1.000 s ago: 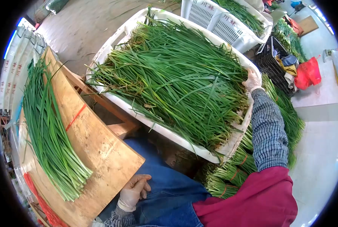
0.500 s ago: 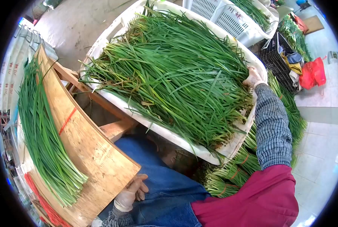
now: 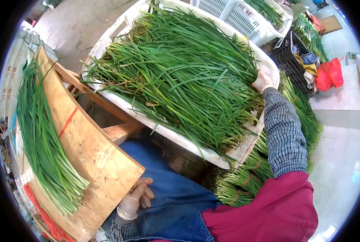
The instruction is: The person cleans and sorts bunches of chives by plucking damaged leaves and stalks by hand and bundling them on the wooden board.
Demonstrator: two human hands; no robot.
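A large white plastic basket holds a thick layer of loose garlic chives. At its right end my right hand, in a pale glove, is closed on the chives by the inner wall; its fingertips are partly hidden among them. My left hand, gloved too, rests over my lap beside the near corner of a wooden board. Its fingers are apart and slightly bent, with nothing in them. On the board lies a gathered bunch of chives, with a red tie next to it.
Bundles of chives bound with red bands lie on the floor right of the basket. A bunch of red ties hangs at the board's left edge. Farther back stand another white basket, a black crate and a red plastic bag.
The view has shifted slightly, so most things sit a little farther left. My right hand stays at the basket's right end, and the fingers of my left hand have moved a little.
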